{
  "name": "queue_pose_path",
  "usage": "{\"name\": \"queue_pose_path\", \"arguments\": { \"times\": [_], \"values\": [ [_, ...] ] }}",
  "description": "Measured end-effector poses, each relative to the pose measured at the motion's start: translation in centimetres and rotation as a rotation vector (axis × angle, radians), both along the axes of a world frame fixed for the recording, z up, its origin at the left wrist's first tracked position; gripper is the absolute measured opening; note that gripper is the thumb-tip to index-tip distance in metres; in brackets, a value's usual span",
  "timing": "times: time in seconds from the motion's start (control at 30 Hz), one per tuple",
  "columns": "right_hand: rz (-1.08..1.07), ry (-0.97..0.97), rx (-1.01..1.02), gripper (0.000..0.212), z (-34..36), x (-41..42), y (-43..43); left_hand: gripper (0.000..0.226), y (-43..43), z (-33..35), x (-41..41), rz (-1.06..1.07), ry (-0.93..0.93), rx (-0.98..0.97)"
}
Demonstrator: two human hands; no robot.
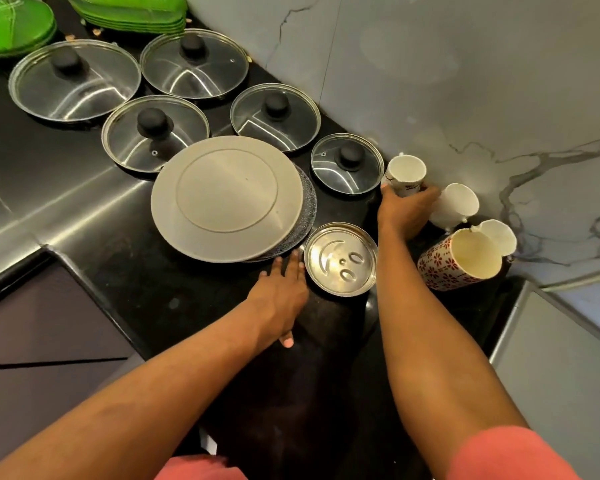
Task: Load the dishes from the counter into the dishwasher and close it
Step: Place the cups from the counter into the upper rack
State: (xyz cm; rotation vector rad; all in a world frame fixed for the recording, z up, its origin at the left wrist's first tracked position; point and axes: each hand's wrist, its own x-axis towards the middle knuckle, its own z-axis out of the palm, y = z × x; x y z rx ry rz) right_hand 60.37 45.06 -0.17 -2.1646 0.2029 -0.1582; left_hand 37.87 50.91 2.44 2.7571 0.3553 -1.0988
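While your right hand closed its fingers around the white printed mug near the marble wall, your left hand lay flat on the black counter, its fingers spread and holding nothing, just beside the small steel plate and the edge of the large grey plate. That grey plate rested on a darker speckled plate, whose rim showed at the right. Five glass lids with black knobs lay behind, and two stacks of green plates stood at the far edge. Beside the gripped mug stood a plain white mug, a red-patterned mug and another white cup behind it. By this evidence the loading was at an early stage: the counter was crowded with dishes, only the one mug was in hand, and whether it had left the surface could not be told. No dishwasher was in view, so its loading and closing remained undone as far as could be judged.
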Motion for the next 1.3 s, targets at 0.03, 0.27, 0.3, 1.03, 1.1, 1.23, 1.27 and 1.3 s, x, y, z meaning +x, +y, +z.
{"name": "queue_pose_path", "arguments": {
  "times": [0.03,0.27,0.3,1.03,1.1,1.23,1.27,1.3],
  "values": [
    [0.003,-0.018,0.029,0.069,0.0,-0.1,0.0,0.138,0.0,0.0,0.0,0.001,-0.003,-0.002],
    [0.078,0.068,0.1,0.086,0.6,0.9,0.4,0.138,0.1,-0.2,-0.1,0.015,-0.027,-0.007],
    [0.082,0.089,0.097,0.084,0.8,1.1,0.3,0.138,0.1,-0.2,-0.2,0.018,-0.028,-0.01],
    [0.236,-0.081,0.175,0.074,2.3,-19.8,-6.4,0.103,0.9,-0.7,-6.2,0.025,-0.426,-0.18],
    [0.207,-0.072,0.16,0.074,2.6,-23.1,-7.2,0.094,0.4,-0.9,-8.2,-0.04,-0.513,-0.151],
    [0.19,-0.049,0.155,0.072,3.1,-28.9,-8.2,0.083,-0.9,-1.2,-11.6,-0.132,-0.622,-0.195],
    [0.172,-0.045,0.154,0.072,3.1,-30.3,-8.4,0.081,-1.0,-1.4,-12.6,-0.158,-0.634,-0.203],
    [0.15,-0.035,0.155,0.072,2.9,-31.8,-8.7,0.079,-1.2,-1.6,-13.5,-0.187,-0.633,-0.21]
  ]
}}
